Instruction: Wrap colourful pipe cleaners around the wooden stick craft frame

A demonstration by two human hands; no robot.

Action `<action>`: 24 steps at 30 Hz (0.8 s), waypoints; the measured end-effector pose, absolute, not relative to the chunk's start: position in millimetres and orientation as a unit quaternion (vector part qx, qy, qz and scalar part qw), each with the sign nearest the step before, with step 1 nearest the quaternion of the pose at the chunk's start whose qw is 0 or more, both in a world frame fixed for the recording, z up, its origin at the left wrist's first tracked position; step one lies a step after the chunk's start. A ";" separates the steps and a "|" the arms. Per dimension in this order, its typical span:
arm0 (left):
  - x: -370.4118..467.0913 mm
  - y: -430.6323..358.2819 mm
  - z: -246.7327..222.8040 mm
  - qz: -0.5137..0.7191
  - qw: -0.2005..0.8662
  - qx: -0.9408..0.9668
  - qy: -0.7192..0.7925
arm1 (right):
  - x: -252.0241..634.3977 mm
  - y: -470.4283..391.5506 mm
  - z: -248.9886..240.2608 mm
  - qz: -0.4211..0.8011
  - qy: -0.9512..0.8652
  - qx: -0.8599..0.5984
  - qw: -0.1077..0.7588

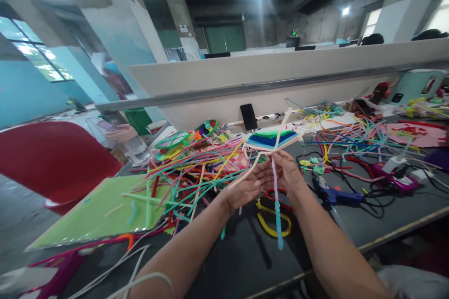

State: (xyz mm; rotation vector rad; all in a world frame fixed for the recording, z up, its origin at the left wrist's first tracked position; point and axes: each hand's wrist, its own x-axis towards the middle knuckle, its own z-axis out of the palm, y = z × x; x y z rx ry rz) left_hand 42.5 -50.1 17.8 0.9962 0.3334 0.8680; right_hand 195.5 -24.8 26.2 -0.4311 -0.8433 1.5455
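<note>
At the near left of the dark grey counter [238, 261], a magenta tool [58, 276] was laid beside loose white cable [135, 254]. Yellow loop-shaped handles [271, 232] were left under the hands, probably to be within reach. Above them hung a straight lilac-and-turquoise stem [277, 205], its lower half knobbly.

The fan-shaped piece banded in green, blue and cream [271, 141] was held just beyond the fingers, over the counter. At its lower point, where a pale cream fuzzy strip [282, 126] crossed it, it was pinched by the right hand [289, 175], seemingly so that the joint would not slip. The left hand [248, 184] was turned palm inward, its fingers loosely bent beside the stem; whether anything was gripped by it could not be told.

To the left, a green sheet in clear plastic [101, 212] was partly covered by a heap of multicoloured fuzzy stems [196, 168], perhaps spread for easy picking. A blue glue gun [345, 197] was set to the right. Farther off, a black phone [249, 117] was propped near the white partition [263, 70], presumably for viewing. No brand, label or writing could be read.
</note>
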 end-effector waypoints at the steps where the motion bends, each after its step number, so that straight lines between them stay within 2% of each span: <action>1: 35.0 -41.9 18.0 0.387 0.769 0.476 0.182 | 197.7 -22.2 26.2 0.674 -0.354 -0.162 0.628; 4: 10.1 -18.5 26.3 0.437 0.684 0.499 0.304 | 200.4 -18.2 24.8 0.704 -0.344 -0.091 0.615; 6: -5.5 -12.1 41.0 0.538 0.556 0.519 0.362 | 198.2 -18.5 22.9 0.734 -0.363 -0.079 0.569; 8: -16.2 -16.7 61.1 0.587 0.432 0.566 0.384 | 193.4 -20.6 21.1 0.750 -0.389 -0.096 0.526; 11: -18.3 -35.6 89.0 0.517 0.243 0.731 0.374 | 185.3 -25.6 19.9 0.753 -0.427 -0.139 0.481; 13: -12.7 -46.5 98.4 0.469 0.155 0.799 0.343 | 181.3 -29.0 20.4 0.754 -0.448 -0.162 0.453; 18: -2.6 -51.2 95.9 0.403 0.101 0.856 0.308 | 175.4 -34.5 20.7 0.751 -0.487 -0.206 0.395; 24: -2.1 -48.5 93.4 0.394 -0.006 0.870 0.296 | 165.6 -38.4 20.7 0.724 -0.520 -0.255 0.375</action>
